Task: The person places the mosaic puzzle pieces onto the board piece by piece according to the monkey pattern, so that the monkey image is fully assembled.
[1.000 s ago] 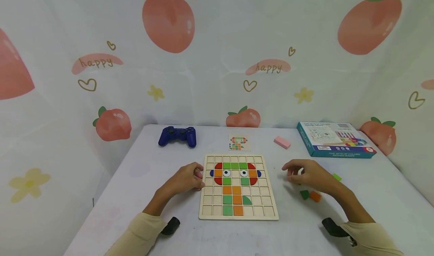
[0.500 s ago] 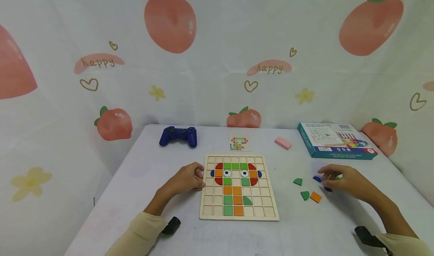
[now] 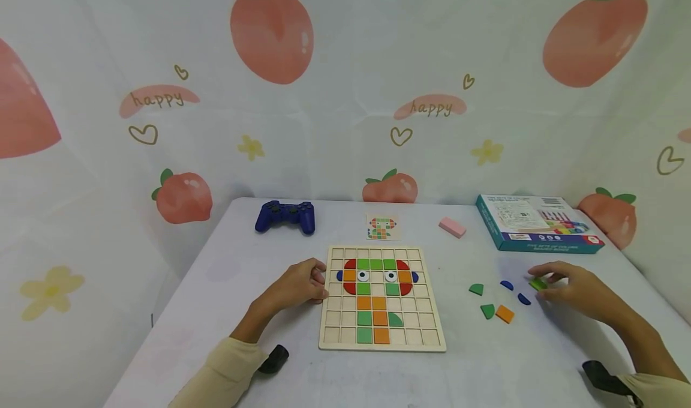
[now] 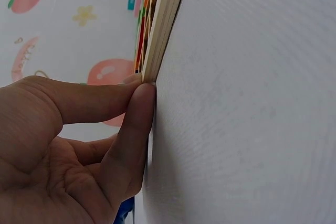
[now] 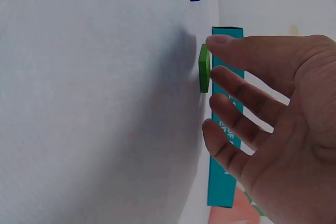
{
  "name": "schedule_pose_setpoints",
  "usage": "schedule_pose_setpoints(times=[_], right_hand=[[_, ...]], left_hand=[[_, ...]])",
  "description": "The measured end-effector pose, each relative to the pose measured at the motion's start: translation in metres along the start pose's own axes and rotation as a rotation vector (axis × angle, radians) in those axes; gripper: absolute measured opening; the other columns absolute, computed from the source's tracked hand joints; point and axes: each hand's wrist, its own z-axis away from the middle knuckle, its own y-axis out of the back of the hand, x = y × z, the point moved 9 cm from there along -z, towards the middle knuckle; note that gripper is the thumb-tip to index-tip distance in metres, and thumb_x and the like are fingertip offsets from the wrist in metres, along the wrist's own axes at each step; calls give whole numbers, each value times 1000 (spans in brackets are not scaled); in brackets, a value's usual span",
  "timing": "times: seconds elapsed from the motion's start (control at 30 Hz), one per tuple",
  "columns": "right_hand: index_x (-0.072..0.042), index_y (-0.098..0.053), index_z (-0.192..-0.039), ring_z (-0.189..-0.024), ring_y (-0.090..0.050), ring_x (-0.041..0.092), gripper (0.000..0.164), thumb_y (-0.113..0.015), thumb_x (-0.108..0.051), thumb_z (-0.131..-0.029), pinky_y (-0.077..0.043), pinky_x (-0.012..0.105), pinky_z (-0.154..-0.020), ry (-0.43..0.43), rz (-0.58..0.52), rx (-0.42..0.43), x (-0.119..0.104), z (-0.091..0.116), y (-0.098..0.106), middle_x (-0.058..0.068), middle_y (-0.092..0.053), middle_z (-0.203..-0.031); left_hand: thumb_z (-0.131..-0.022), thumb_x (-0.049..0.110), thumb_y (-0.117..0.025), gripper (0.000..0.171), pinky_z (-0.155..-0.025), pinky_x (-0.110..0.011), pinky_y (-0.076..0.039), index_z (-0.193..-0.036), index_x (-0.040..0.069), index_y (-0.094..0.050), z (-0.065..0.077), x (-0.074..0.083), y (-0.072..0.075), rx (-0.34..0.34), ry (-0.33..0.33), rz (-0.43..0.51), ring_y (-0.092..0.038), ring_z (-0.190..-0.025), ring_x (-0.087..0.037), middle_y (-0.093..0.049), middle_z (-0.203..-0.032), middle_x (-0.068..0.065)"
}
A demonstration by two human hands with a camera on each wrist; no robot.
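A wooden grid board (image 3: 412,319) carries coloured tiles that form a figure with two eye pieces. My left hand (image 3: 298,283) pinches its left edge between thumb and finger; in the left wrist view, the fingertips (image 4: 140,95) meet at the board's rim (image 4: 160,35). Over on the right, my right hand (image 3: 576,289) is spread around a light green tile (image 3: 538,284) lying on the table. The right wrist view shows thumb and forefinger right at that tile (image 5: 204,69), the other fingers loosely bent.
Left of the green tile lie two blue half-round pieces (image 3: 507,285), green quarter-round pieces (image 3: 487,311) and an orange square (image 3: 504,314). Behind the board are a pattern card (image 3: 384,227), a pink block (image 3: 452,227), a blue game controller (image 3: 285,217) and a box (image 3: 540,223).
My right hand has moved right, from beside the board past the loose pieces to the light green tile. My left hand has stayed at the board's edge.
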Motion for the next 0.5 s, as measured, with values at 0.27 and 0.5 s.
schedule_pose_setpoints(times=[0.27,0.5], right_hand=[[1,-70,-130,-100,-60,28,44,-77,-18,-90,-57,39,-77,-2,12,-15,4,1,0,14,-74,-115],[2,-71,-128,-91,-58,22,44,-77,-24,-92,-54,33,-71,-39,18,-48,10,0,-2,4,-69,-98]], left_hand=[[-87,2,-83,51,-79,-31,-55,-132,-4,-61,-1,-1,0,3,20,-9,-61,-87,-16,-65,-100,-5],[-86,2,-84,52,-80,-32,-56,-132,-5,-61,-1,0,0,1,12,0,-62,-87,-16,-65,-101,-6]])
